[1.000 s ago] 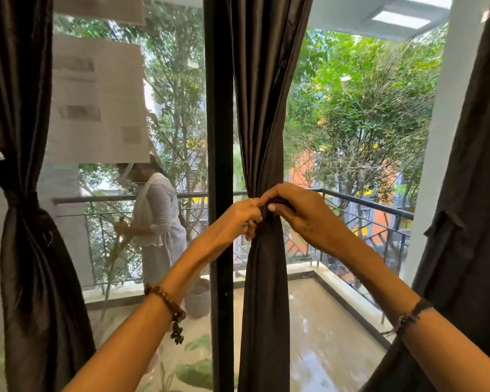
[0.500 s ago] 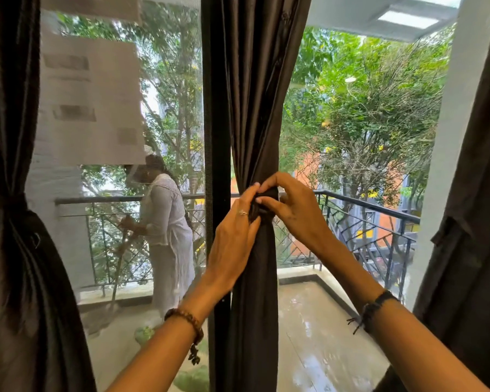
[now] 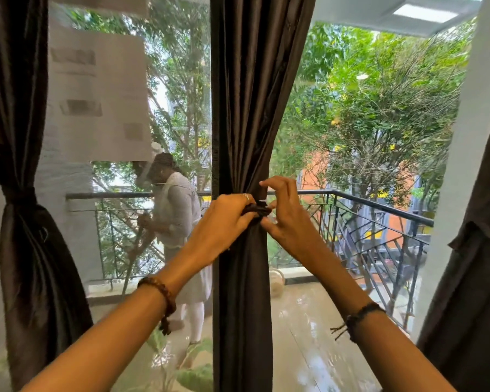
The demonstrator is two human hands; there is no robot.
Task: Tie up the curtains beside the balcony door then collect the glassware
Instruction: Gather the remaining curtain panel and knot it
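Observation:
A dark brown curtain [image 3: 249,108] hangs in the middle of the balcony door, gathered at waist height by a dark tie-back [image 3: 256,210]. My left hand [image 3: 224,222] grips the tie-back's knot from the left with curled fingers. From the right, my right hand [image 3: 285,216] pinches the tie's end between thumb and lower fingers, its index finger raised. A second curtain [image 3: 26,250] at the left is tied up. A third curtain [image 3: 475,278] hangs at the right edge. No glassware is in view.
The dark door frame post [image 3: 216,123] stands just left of the middle curtain. Beyond the glass, a person in white [image 3: 178,222] sweeps the wet balcony floor [image 3: 309,321]. A metal railing [image 3: 379,205] bounds the balcony. A white pillar [image 3: 461,165] rises at the right.
Both hands have shifted on the tie: my left hand now clenches the knot and my right hand has lifted its index finger while pinching the tie's end. The camera moved slightly.

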